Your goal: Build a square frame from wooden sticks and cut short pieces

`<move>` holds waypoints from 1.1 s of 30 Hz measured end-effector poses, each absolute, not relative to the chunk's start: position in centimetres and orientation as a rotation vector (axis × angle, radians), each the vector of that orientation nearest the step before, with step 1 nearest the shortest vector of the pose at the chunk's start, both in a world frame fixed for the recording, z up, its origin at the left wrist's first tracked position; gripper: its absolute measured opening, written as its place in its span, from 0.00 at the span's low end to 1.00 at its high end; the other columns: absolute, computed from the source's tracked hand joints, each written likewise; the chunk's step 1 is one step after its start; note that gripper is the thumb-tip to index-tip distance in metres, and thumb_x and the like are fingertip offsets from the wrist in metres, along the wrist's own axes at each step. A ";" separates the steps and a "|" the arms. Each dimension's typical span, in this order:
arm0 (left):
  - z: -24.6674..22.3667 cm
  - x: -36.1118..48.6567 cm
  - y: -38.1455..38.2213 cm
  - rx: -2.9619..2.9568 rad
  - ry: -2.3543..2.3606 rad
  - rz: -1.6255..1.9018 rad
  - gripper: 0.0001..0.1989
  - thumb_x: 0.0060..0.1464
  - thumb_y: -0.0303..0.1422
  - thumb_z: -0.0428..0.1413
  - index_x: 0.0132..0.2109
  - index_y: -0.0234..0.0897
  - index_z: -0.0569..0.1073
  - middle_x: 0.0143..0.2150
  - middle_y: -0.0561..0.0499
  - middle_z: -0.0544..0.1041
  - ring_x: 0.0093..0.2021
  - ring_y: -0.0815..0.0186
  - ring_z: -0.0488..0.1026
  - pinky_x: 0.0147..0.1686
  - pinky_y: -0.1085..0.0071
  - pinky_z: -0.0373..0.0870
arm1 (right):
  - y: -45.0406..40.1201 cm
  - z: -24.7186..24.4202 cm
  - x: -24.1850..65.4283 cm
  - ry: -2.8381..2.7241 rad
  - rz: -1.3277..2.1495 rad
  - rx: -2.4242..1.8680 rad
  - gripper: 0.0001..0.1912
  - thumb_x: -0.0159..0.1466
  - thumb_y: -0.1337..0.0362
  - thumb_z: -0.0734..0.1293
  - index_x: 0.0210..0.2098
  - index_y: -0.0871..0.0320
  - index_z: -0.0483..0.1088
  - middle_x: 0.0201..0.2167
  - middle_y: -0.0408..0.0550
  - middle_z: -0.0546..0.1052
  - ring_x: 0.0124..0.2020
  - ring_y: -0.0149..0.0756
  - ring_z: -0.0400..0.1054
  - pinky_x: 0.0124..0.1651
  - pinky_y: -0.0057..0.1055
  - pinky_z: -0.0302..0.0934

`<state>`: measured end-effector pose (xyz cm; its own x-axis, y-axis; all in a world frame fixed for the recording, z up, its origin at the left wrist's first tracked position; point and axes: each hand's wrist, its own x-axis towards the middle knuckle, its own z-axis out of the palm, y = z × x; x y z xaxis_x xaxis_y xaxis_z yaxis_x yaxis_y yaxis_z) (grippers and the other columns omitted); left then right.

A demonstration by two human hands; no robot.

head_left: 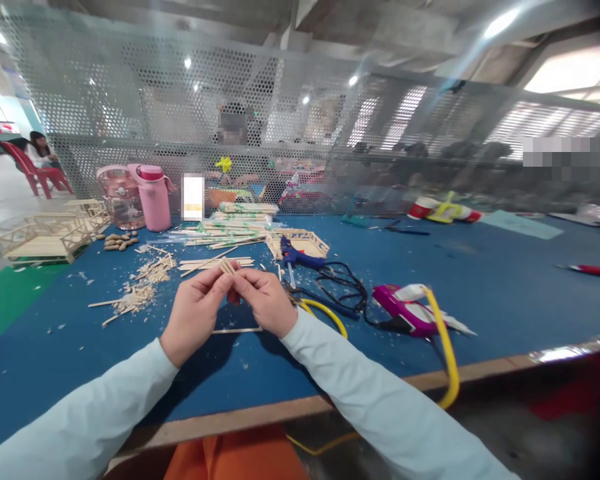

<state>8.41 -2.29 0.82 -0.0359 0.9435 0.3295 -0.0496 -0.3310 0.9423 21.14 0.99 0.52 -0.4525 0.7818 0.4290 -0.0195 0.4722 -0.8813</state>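
Both of my hands meet above the blue table, pinching a few short wooden sticks [227, 267] between thumbs and fingers. My left hand [194, 311] is closed on them from the left, and my right hand [267, 298] is closed on them from the right. Just below my hands a single thin stick [237, 331] lies on the table. Longer wooden sticks [240, 262] lie behind my fingers. A blue glue gun [300, 255] rests beyond my right hand, in front of a small wooden frame [305, 239].
Stick offcuts [143, 290] are heaped left of my hands. Peanuts [120, 241], a pink bottle [154, 200] and wooden models [47, 237] stand farther left. Wrapped stick bundles [240, 220] lie behind. At right are a purple power strip [410, 312] and a yellow cord [445, 347].
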 end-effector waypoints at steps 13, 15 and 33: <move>1.4 7.6 -1.7 1.130 0.960 1.392 0.14 0.44 0.38 0.61 0.37 0.32 0.76 0.33 0.48 0.79 0.35 0.66 0.73 0.38 0.71 0.68 | 0.9 0.3 21.2 -1.961 0.939 -0.802 0.20 0.61 0.53 0.59 0.20 0.60 0.65 0.17 0.42 0.67 0.20 0.27 0.60 0.26 0.26 0.56; 1.5 7.3 -1.5 1.040 0.910 1.325 0.13 0.42 0.36 0.62 0.35 0.32 0.76 0.31 0.49 0.78 0.35 0.67 0.73 0.39 0.72 0.68 | 1.1 0.7 21.9 -2.048 0.752 -0.868 0.17 0.57 0.54 0.64 0.21 0.60 0.65 0.16 0.40 0.65 0.19 0.27 0.58 0.25 0.26 0.55; 2.2 6.6 -1.9 0.957 0.855 0.920 0.09 0.39 0.32 0.64 0.28 0.30 0.77 0.28 0.47 0.79 0.26 0.72 0.72 0.35 0.75 0.67 | 2.5 0.8 23.1 -2.205 0.233 -0.439 0.23 0.46 0.57 0.74 0.40 0.58 0.70 0.41 0.52 0.73 0.47 0.39 0.64 0.52 0.38 0.58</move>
